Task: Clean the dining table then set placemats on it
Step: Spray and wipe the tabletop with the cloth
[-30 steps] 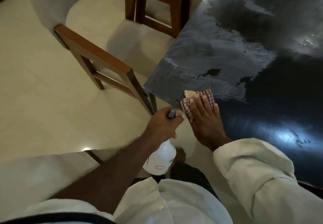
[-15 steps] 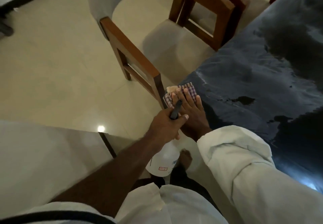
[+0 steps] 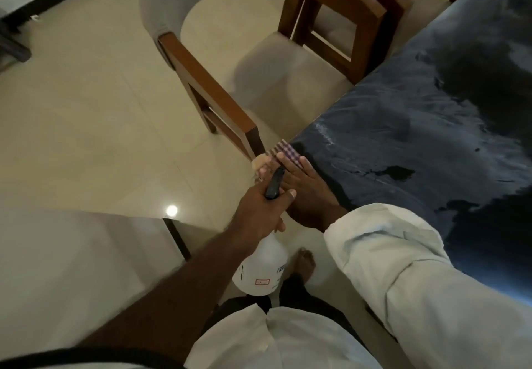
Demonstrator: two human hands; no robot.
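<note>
The dark glossy dining table (image 3: 431,115) fills the right side, streaked with wet smears. A checked cloth (image 3: 283,152) lies at the table's near left corner, partly hanging over the edge. My right hand (image 3: 308,193) presses flat on the cloth with straight fingers. My left hand (image 3: 262,210) grips the dark trigger head of a white spray bottle (image 3: 260,268), which hangs below it just off the table's corner. The bottle's nozzle covers part of my right hand's fingers.
A wooden chair with a pale seat (image 3: 230,86) stands by the table's left edge, its frame close to the cloth. A second wooden chair (image 3: 345,17) is behind it. A pale cushioned seat (image 3: 72,268) is at lower left. My bare foot (image 3: 303,262) is on the tiled floor.
My right hand has slid the cloth leftward along the table's near edge to the corner. The left hand kept its grip on the bottle and stayed beside it.
</note>
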